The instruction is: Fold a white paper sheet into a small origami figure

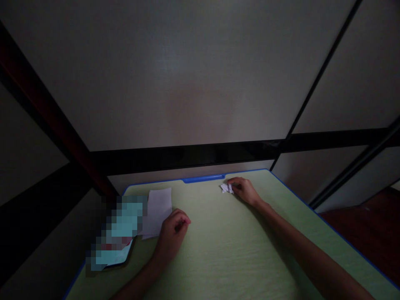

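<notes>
My right hand (246,191) is at the far side of the table, thumb and fingers closed at the right edge of a small folded white paper (225,188). The paper has pointed corners and dark creases or marks, and the fingertips partly cover it. My left hand (173,228) is curled just above the table, its thumb and fingertips pressed together, with nothing visible in them. Beside its knuckles lies a stack of white paper sheets (158,206), whose lower right corner the hand covers.
A tablet or phone (120,256) with a lit, pixelated screen lies at the left, against the paper stack. The pale green table (218,258) has a blue rim and a blue handle recess (204,178) at its far edge. Behind it stand grey panels (200,83) with a black band.
</notes>
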`<state>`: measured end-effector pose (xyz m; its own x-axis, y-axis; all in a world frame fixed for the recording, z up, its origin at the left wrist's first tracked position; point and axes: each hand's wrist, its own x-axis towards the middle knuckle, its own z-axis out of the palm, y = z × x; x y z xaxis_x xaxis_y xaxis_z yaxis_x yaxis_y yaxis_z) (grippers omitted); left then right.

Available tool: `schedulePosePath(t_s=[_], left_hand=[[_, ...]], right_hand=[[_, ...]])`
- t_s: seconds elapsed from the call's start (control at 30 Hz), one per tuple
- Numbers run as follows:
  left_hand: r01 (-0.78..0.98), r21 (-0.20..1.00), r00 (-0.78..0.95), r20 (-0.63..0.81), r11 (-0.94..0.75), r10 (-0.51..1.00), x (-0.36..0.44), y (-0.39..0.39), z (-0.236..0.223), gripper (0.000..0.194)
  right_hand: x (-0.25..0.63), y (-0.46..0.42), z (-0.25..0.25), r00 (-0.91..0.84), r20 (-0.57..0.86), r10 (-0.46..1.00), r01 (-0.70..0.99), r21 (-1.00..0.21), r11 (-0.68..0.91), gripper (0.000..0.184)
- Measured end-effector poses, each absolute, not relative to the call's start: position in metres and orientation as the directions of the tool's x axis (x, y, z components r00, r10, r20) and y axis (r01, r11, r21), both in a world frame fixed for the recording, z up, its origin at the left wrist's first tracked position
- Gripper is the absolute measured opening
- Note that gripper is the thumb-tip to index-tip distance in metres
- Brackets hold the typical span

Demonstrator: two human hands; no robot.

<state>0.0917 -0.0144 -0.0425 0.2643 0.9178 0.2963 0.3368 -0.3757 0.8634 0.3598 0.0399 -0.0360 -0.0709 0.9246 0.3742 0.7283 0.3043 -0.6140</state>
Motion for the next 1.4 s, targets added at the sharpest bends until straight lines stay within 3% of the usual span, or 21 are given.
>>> schedulePosePath(t_s=[0.23, 0.3, 0.4, 0.57, 0.73, 0.97, 1.1, 1.4], left_hand=[[0.345, 0.862, 0.273, 0.287, -0.372, 0.918, 0.092, -0.015, -0.043, 0.013], [0.348, 0.862, 0.277, 0.282, -0.369, 0.919, 0.093, -0.015, -0.043, 0.013], [0.348, 0.862, 0.283, 0.280, -0.370, 0.917, 0.094, -0.016, -0.043, 0.014], [0.349, 0.855, 0.284, 0.292, -0.382, 0.913, 0.094, -0.018, -0.042, 0.015], [0.350, 0.844, 0.288, 0.316, -0.407, 0.904, 0.094, -0.020, -0.041, 0.016], [0.431, 0.761, 0.368, 0.342, -0.485, 0.865, 0.094, -0.027, -0.033, 0.019], [0.516, 0.652, 0.579, 0.213, -0.556, 0.787, 0.067, -0.017, -0.014, 0.028], [0.734, 0.513, 0.523, -0.012, -0.444, 0.852, 0.003, 0.015, -0.001, 0.049]], right_hand=[[0.360, 0.023, -0.031, 0.099, 0.362, 0.927, 0.686, -0.699, 0.200, 0.014], [0.352, 0.011, -0.028, 0.112, 0.347, 0.931, 0.668, -0.720, 0.188, 0.019], [0.331, -0.011, -0.026, 0.066, 0.265, 0.962, 0.590, -0.788, 0.177, 0.031], [0.285, -0.051, -0.035, -0.110, 0.124, 0.986, 0.459, -0.874, 0.161, 0.036], [0.266, -0.067, -0.037, -0.207, 0.145, 0.967, 0.478, -0.848, 0.230, 0.034], [0.270, -0.066, -0.039, -0.291, 0.118, 0.949, 0.317, -0.924, 0.212, 0.024], [0.269, -0.064, -0.043, -0.289, 0.146, 0.946, 0.251, -0.942, 0.222, 0.019], [0.268, -0.063, -0.043, -0.292, 0.166, 0.942, 0.274, -0.929, 0.249, 0.005]])
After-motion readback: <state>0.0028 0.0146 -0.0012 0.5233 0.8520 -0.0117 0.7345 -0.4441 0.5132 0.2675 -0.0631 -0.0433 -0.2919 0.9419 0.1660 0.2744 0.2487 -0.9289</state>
